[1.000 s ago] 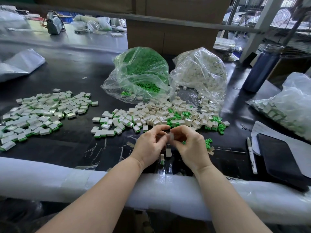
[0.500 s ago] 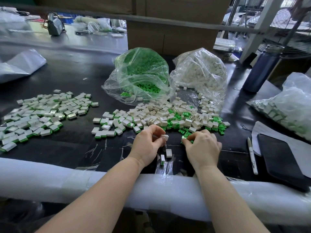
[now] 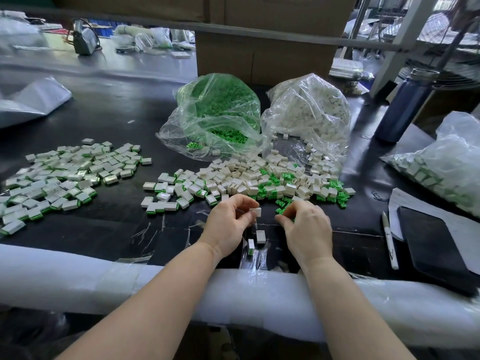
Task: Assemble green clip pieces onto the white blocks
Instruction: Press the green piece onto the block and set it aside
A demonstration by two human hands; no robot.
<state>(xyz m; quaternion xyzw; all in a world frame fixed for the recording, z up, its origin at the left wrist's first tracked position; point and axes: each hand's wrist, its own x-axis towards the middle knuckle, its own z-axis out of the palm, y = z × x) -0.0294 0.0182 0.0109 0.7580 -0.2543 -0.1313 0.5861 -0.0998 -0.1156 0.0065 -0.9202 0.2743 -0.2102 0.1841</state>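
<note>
A black table fills the room's middle, with boxes and a far bench behind. The left hand pinches one white block in its fingertips, held just above the table. The right hand is curled, fingertips down among loose green clips; I think it is picking one up, but I cannot tell if it has one yet. So this looks like the fetch-a-clip step. Next the clip must be turned the right way and pushed onto the block.

Two more blocks lie between the hands. A mixed pile sits just past them, done pieces far left, a green bag and a white bag behind. A pen and a bottle are on the right, out of the way. Nothing blocks the hands.
</note>
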